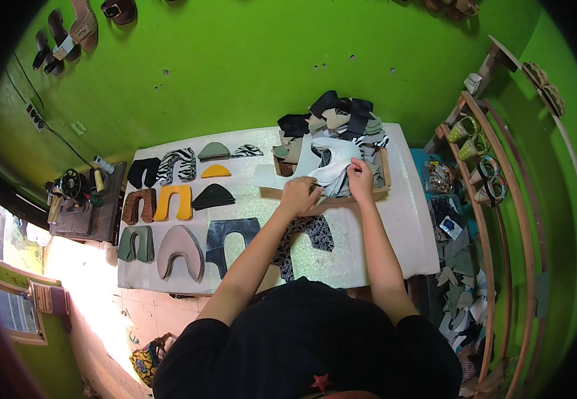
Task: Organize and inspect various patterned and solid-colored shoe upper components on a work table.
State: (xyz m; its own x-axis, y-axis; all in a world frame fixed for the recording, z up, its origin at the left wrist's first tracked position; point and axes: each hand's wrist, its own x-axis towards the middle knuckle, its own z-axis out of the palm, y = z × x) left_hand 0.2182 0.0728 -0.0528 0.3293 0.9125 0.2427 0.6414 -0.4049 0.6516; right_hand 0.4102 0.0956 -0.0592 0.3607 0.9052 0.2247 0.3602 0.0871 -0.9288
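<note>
A heap of pale white U-shaped cut pieces (pixel 337 154), thin like leather or fabric, lies over a shallow cardboard box (pixel 386 166). My left hand (pixel 299 194) is at the near left edge of these pieces, its fingers curled onto them. At their right side, my right hand (pixel 360 179) is closed, with fingertips pinched on a white piece. Heaped behind my hands are mixed scraps (pixel 342 116) in black, grey, beige and zebra print. Under my left forearm lies a dark patterned U-shaped piece (pixel 312 233), partly hidden.
Stacked cut pieces stand in rows on the left of the white table (pixel 405 233): yellow U-shapes (pixel 173 202), pink ones (pixel 181 253), black half-rounds (pixel 213 197). A sewing machine (pixel 71 184) stands further left. A wooden shoe rack (pixel 485 219) rises at right, beside scraps on the floor.
</note>
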